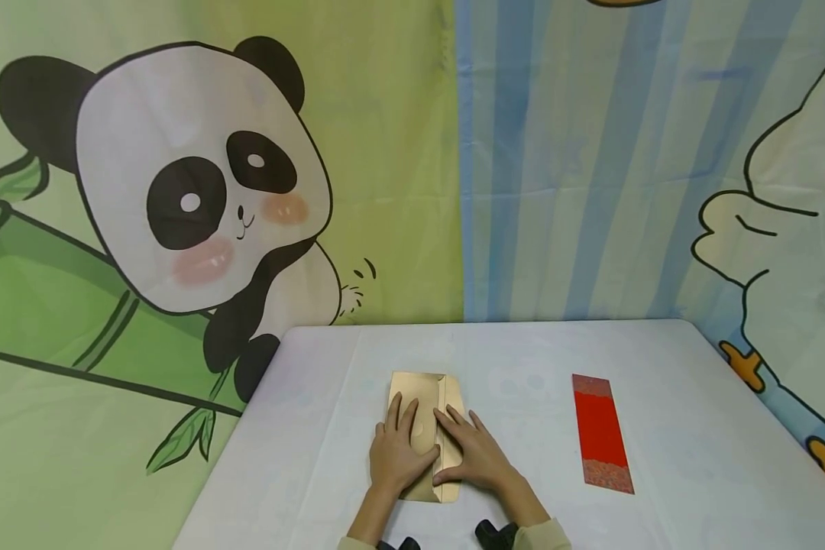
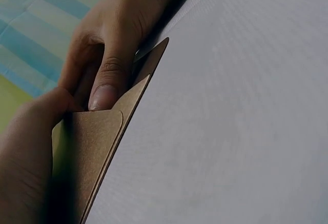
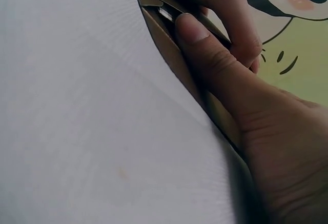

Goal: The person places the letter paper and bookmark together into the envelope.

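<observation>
A tan kraft-paper envelope (image 1: 422, 412) lies lengthwise on the white table, with a folded strip running along its right side. My left hand (image 1: 395, 454) rests on its left half, fingers spread toward the far end and thumb pointing at the fold. On the right strip lies my right hand (image 1: 477, 454), fingers apart, its thumb by the near end of the fold. In the left wrist view the right thumb (image 2: 106, 88) touches the paper beside the raised flap (image 2: 100, 137). A narrow gap under the flap shows in the right wrist view, by the right thumb (image 3: 195, 32).
A red strip (image 1: 600, 431) with speckled ends lies on the table to the right of the envelope. The white tabletop (image 1: 522, 359) reaches back to a cloth backdrop printed with a panda (image 1: 199, 176) and blue stripes.
</observation>
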A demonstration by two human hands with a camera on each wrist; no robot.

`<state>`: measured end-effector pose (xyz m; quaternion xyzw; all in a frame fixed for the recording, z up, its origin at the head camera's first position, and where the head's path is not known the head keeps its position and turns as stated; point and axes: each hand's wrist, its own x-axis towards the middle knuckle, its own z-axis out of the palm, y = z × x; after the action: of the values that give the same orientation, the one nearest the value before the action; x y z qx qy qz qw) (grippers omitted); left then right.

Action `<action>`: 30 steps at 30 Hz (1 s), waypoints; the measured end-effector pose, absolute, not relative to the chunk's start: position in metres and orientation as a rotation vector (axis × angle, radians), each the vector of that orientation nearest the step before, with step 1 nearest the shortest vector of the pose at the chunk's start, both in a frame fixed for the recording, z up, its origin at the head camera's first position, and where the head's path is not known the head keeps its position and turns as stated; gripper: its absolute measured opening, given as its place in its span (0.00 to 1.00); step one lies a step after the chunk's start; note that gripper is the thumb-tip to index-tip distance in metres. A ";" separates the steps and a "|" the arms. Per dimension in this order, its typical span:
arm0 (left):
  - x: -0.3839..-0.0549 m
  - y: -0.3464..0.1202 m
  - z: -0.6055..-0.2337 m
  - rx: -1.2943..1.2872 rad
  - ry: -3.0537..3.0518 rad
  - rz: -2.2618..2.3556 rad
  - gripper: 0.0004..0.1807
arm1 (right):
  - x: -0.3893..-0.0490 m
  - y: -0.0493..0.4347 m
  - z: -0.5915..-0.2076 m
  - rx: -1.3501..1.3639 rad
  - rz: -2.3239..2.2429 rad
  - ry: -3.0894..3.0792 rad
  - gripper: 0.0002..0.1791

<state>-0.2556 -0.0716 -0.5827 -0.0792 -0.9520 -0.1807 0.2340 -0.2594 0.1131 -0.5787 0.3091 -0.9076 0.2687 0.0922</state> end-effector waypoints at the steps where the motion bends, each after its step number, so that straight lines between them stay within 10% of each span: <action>1: -0.256 -0.072 -0.582 -0.220 -2.615 -0.490 0.47 | -0.260 0.113 -0.578 0.920 0.792 -2.688 0.62; 30: -0.258 -0.071 -0.583 -0.205 -2.647 -0.480 0.48 | -0.260 0.112 -0.576 0.950 0.761 -2.672 0.62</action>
<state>-0.2577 -0.0712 -0.5826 -0.0742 -0.9571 -0.1737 0.2199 -0.2598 0.1120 -0.5761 0.3218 -0.9052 0.2578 0.1025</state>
